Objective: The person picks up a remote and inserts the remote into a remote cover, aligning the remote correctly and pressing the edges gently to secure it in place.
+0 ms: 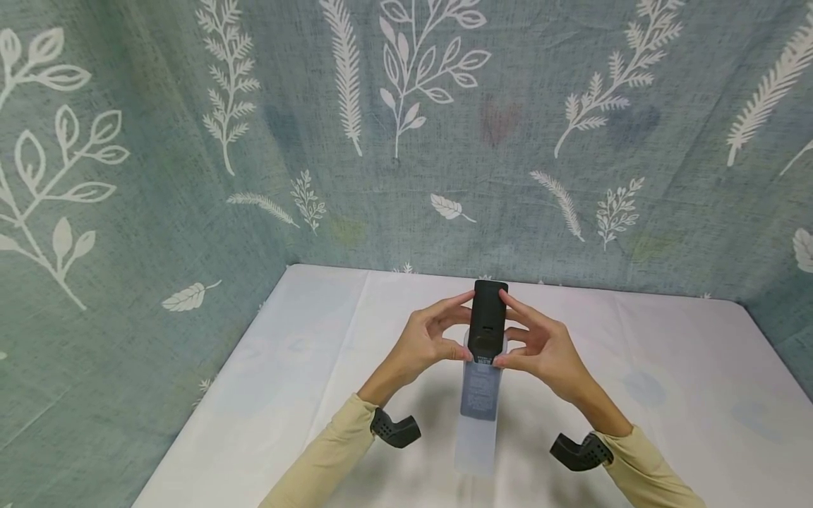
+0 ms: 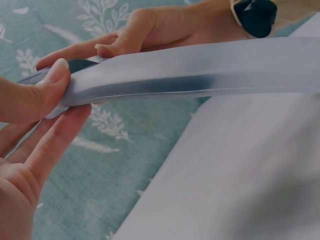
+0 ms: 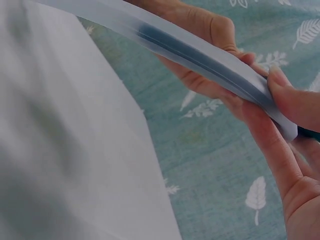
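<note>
A slim black remote control (image 1: 489,307), its back with a small notch facing up, is partly inside a translucent sleeve (image 1: 475,451). The upper part sticks out of the sleeve's mouth; the lower part with printed text shows through the film. My left hand (image 1: 419,344) pinches the sleeve's mouth from the left, index fingertip on the remote's upper edge. From the other side my right hand (image 1: 543,353) does likewise. In the left wrist view the sleeve (image 2: 250,65) runs between thumb and fingers; in the right wrist view the sleeve (image 3: 210,65) covers the remote's dark shape.
Below the hands spreads a table with a white cloth (image 1: 305,367). A green-blue curtain (image 1: 394,204) with white leaf prints hangs behind and to the left. Black wrist cameras (image 1: 395,429) sit on both wrists, over light sleeves.
</note>
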The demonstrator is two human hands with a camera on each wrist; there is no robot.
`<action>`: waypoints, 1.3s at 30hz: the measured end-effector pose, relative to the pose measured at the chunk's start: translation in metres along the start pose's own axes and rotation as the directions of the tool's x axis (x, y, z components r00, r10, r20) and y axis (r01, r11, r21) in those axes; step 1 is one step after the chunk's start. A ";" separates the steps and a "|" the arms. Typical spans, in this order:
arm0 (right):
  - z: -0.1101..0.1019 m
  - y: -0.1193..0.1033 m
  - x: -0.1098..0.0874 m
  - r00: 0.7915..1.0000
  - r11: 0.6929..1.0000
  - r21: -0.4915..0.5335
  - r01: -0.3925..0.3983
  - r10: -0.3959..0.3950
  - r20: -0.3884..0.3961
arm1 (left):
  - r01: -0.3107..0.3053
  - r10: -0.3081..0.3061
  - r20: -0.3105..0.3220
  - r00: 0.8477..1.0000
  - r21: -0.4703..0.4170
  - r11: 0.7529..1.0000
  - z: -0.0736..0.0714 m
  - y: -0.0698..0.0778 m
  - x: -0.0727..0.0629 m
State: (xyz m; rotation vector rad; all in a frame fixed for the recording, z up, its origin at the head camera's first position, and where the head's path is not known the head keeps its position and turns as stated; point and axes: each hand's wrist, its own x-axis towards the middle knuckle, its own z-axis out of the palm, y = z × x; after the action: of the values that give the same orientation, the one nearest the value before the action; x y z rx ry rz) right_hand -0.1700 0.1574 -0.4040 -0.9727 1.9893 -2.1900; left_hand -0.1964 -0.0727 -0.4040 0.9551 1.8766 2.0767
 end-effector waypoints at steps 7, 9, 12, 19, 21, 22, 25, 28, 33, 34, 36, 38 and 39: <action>0.000 0.000 0.000 1.000 1.000 -0.003 -0.006 0.006 -0.007 | 0.012 -0.011 -0.016 1.000 0.005 1.000 0.001 0.001 0.000; 0.000 0.000 0.000 1.000 1.000 -0.003 -0.010 0.010 -0.010 | 0.007 -0.007 -0.018 1.000 0.002 1.000 0.001 0.001 -0.001; 0.001 0.000 0.000 1.000 1.000 -0.003 -0.016 0.016 -0.015 | 0.000 -0.001 -0.021 1.000 -0.004 1.000 0.001 0.001 -0.001; 0.002 0.000 -0.001 0.999 0.999 -0.013 -0.036 0.036 -0.028 | 0.002 -0.002 -0.033 0.999 -0.002 1.000 0.003 0.003 -0.002; 0.002 0.000 -0.001 0.999 0.999 -0.014 -0.036 0.036 -0.030 | 0.004 -0.004 -0.036 0.999 -0.006 1.000 0.004 0.004 -0.002; 0.002 0.000 -0.002 0.999 0.999 -0.014 -0.035 0.035 -0.031 | 0.005 -0.006 -0.036 0.999 -0.009 1.000 0.004 0.004 -0.002; 0.002 0.000 -0.002 0.999 1.000 -0.011 -0.029 0.028 -0.030 | 0.016 -0.016 -0.037 0.999 -0.019 1.000 0.004 0.004 -0.003; 0.003 0.001 -0.001 0.999 1.000 -0.008 -0.018 0.018 -0.027 | 0.022 -0.022 -0.035 0.999 -0.024 0.999 0.003 0.004 -0.003; 0.003 0.001 -0.001 0.999 1.000 -0.012 -0.014 0.014 -0.031 | 0.010 -0.010 -0.031 0.999 -0.016 1.000 0.002 0.003 -0.003; 0.003 0.001 -0.001 0.999 1.000 -0.015 -0.017 0.016 -0.032 | 0.008 -0.008 -0.031 0.999 -0.016 1.000 0.002 0.003 -0.003; 0.003 0.001 -0.001 0.999 1.000 -0.019 -0.021 0.020 -0.035 | 0.004 -0.004 -0.031 0.999 -0.018 1.000 0.001 0.002 -0.003; 0.004 0.001 0.000 0.999 0.999 -0.022 -0.023 0.022 -0.036 | 0.001 -0.002 -0.030 1.000 -0.020 1.000 0.001 0.003 -0.004; 0.004 0.001 0.000 0.999 0.999 -0.023 -0.024 0.023 -0.037 | 0.002 -0.003 -0.030 1.000 -0.022 1.000 0.001 0.003 -0.004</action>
State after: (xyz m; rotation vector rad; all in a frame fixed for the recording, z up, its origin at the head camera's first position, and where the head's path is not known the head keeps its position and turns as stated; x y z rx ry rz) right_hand -0.1682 0.1541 -0.4048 -0.9131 2.0361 -2.1925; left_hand -0.1919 -0.0744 -0.4027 0.9205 1.8640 2.1178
